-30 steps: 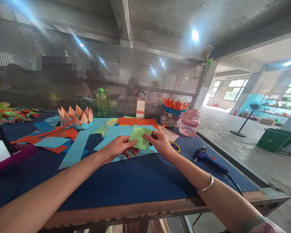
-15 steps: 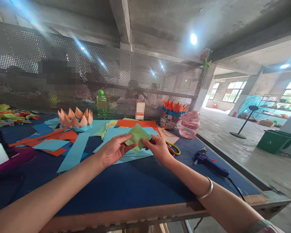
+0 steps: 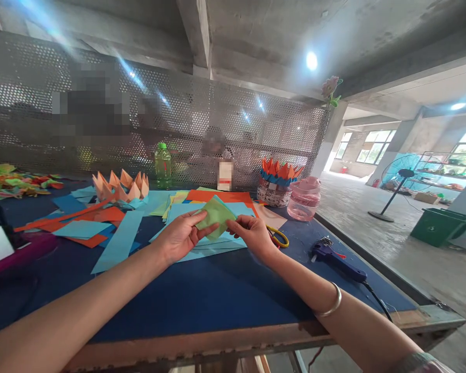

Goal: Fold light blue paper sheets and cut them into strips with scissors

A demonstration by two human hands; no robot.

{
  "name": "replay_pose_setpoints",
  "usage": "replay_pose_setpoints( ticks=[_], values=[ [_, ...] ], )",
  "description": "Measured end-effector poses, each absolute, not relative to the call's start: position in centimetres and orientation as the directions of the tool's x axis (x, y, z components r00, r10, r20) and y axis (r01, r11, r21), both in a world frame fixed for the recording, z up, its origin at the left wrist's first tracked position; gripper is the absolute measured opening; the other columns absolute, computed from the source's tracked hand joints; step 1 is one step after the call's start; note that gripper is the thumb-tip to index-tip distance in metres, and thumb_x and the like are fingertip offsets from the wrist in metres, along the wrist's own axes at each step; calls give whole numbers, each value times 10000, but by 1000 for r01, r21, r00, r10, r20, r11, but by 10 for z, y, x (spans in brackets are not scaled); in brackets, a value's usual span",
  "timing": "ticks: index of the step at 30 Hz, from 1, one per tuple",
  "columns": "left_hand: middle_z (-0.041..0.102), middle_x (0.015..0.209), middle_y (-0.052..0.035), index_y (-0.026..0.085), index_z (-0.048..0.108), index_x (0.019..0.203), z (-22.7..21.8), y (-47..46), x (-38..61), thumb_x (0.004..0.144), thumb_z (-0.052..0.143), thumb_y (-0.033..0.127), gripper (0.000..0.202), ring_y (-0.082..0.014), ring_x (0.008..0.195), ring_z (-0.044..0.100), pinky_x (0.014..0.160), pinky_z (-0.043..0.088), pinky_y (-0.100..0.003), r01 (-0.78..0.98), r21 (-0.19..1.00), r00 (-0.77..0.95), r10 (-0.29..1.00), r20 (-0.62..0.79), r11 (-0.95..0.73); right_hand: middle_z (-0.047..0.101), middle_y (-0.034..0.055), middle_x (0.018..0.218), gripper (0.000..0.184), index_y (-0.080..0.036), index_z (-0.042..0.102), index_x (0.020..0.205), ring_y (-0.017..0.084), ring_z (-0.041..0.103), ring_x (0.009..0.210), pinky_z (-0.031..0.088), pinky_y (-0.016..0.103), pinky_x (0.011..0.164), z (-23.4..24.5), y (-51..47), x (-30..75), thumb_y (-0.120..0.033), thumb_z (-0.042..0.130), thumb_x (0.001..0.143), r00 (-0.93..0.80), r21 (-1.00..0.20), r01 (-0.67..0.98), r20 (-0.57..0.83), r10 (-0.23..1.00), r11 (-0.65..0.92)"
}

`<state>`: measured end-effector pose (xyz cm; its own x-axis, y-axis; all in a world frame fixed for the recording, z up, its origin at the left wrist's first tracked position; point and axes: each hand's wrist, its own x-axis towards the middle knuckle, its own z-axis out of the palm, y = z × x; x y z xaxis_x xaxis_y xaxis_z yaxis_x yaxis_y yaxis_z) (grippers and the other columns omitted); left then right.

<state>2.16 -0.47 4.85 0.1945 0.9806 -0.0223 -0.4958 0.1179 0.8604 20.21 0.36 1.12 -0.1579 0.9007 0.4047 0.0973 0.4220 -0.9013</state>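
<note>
Both my hands hold a small piece of light green paper (image 3: pixel 215 217) above a stack of pale blue paper sheets (image 3: pixel 217 247). My left hand (image 3: pixel 180 238) pinches its left corner between thumb and fingers, and my right hand (image 3: pixel 250 238) grips its lower right edge. The green piece is tilted and may be folded, though that is hard to tell. Behind it lie an orange sheet (image 3: pixel 217 196) and loose yellow slips (image 3: pixel 173 204). Yellow-handled scissors (image 3: pixel 277 237) rest just beyond my right hand.
The dark blue work table (image 3: pixel 202 295) also bears orange and blue paper scraps, a peach paper lotus (image 3: pixel 120 187), an orange-and-blue paper lotus (image 3: pixel 281 176), a pink jar (image 3: pixel 303 199) and a blue glue gun (image 3: pixel 334 259). Its right edge drops to the concrete floor.
The green paper has swung from a flatter, squarer pose to a tilted, diamond-like one. Both hands have shifted slightly up the table while still gripping it.
</note>
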Motion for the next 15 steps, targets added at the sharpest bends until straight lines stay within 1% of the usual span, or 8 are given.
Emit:
replay_pose_setpoints(
  ticks=[4,7,9,12,15],
  values=[
    [745,963,-104,88,690,909,52,-4,20,895,469,28,229,-169,857,705,748,619,-274,-490,866,154,988,-22,96,625,8,653,294,-179,646,699,115,530,595,435,244,589,14,4,203,-466,631,765,-131,-919,52,381,915,390],
    [744,983,-107,89,692,937,52,-4,19,887,478,24,229,-176,874,703,748,618,-279,-474,876,159,987,-11,86,601,1,646,279,-177,627,689,114,525,605,438,242,594,15,3,204,-442,613,777,-140,-918,70,377,915,389],
    [745,985,-101,98,697,933,51,-5,19,882,488,26,227,-174,870,705,739,614,-263,-452,888,168,986,-7,83,592,-2,671,270,-174,633,742,117,520,623,439,243,594,15,2,203,-442,615,780,-158,-911,90,386,909,403],
    [743,991,-102,106,707,893,49,-8,21,873,521,44,197,-181,853,709,720,611,-260,-369,923,231,973,-26,112,602,5,738,315,-170,640,847,129,520,666,433,247,599,15,0,202,-473,643,764,-182,-894,128,403,897,428],
    [739,1003,-99,119,717,899,46,-12,23,865,558,75,168,-193,869,704,735,609,-286,-272,950,336,940,-56,154,582,-8,721,329,-177,621,822,126,501,656,396,241,592,15,-1,201,-494,664,744,-202,-882,143,418,886,448]
  ],
)
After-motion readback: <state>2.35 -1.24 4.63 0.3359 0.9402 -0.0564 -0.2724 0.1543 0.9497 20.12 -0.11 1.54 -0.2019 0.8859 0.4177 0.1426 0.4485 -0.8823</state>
